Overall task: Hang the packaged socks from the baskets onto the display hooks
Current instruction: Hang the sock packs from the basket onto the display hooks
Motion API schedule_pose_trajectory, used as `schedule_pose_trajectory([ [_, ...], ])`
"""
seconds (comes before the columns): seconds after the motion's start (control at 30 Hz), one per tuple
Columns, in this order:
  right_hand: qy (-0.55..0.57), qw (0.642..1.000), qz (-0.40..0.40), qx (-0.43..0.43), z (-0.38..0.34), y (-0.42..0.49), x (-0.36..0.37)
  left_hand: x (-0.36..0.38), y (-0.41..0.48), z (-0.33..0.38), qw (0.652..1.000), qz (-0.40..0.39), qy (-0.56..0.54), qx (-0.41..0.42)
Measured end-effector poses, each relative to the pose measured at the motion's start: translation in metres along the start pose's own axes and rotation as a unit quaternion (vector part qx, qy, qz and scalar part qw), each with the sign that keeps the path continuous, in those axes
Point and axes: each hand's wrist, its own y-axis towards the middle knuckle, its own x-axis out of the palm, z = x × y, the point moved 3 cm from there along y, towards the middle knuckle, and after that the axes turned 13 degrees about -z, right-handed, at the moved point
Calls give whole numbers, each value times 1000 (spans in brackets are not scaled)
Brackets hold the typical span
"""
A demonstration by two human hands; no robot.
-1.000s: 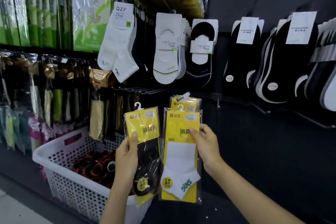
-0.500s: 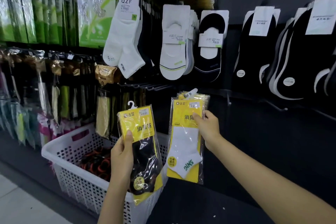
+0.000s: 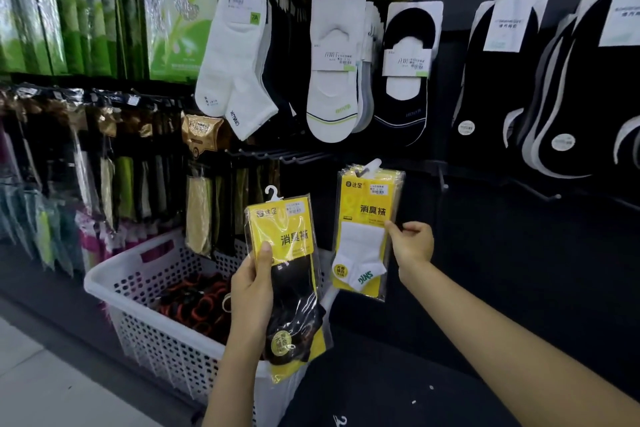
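Though dim, black display wall point(image 3: 519, 270) behind white basket point(image 3: 156, 333), pale floor point(image 3: 31, 374).

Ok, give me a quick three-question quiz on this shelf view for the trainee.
1. Multiple choice: the left-hand pack, gripped by the left hand, holds socks of which colour? A) red B) black C) white
2. True or false: the basket sits to the right of the right hand.
3. Fill in: the right-hand pack, pinched at its edge by the right hand, shows ___ socks.
Key: 1 B; 2 false; 3 white.
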Motion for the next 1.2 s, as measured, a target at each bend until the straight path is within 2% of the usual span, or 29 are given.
schedule_pose_trajectory([
  [0.07, 12, 999, -41, -24, 0, -16, -1, 6, -1, 2, 1000, -11, -1, 1],
  [0.17, 7, 984, -172, -39, -8, -47, 7, 17, -3, 4, 999, -36, -8, -2],
  [0.27, 1, 953, -299, -41, -16, -76, 18, 29, -4, 4, 998, -67, -20, 2],
  [0.37, 53, 934, -351, -42, -17, -93, 22, 40, -6, 6, 994, -100, -37, 7],
  [0.53, 92, 938, -330, -54, -19, -94, 8, 49, -8, 8, 992, -120, -43, 5],
  [0.77, 102, 971, -195, -92, -23, -72, -9, 61, -9, 7, 981, -174, -81, -9],
  [1.03, 26, 977, -188, -95, -31, -45, 8, 59, -5, -12, 983, -166, -68, -40],
  [1.2, 12, 987, -151, -48, -25, -23, 16, 55, -2, -35, 982, -166, -34, -79],
])
